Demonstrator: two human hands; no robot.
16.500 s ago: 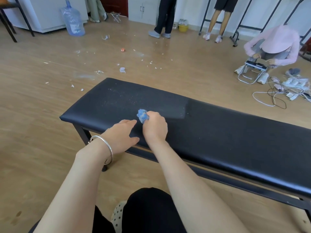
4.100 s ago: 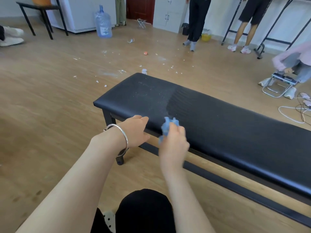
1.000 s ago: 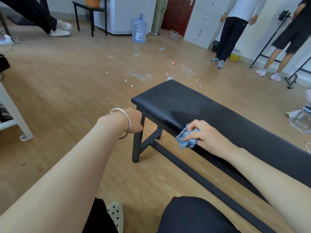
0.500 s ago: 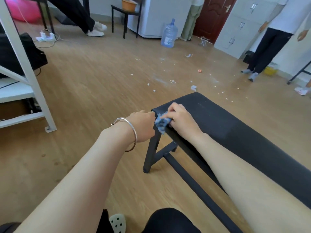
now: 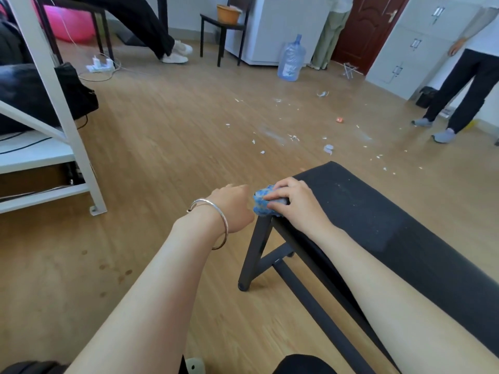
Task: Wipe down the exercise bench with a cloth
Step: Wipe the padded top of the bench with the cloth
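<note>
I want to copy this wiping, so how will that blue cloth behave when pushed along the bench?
Probably floppy: the blue cloth is bunched into a wad under the right hand at the bench corner. Likely light, since it wads small in one hand. It may drag rather than slide; its surface looks nubby.

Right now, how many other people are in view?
3: legs top left, green trousers by the door, black trousers at right. Others may be hidden.
</note>
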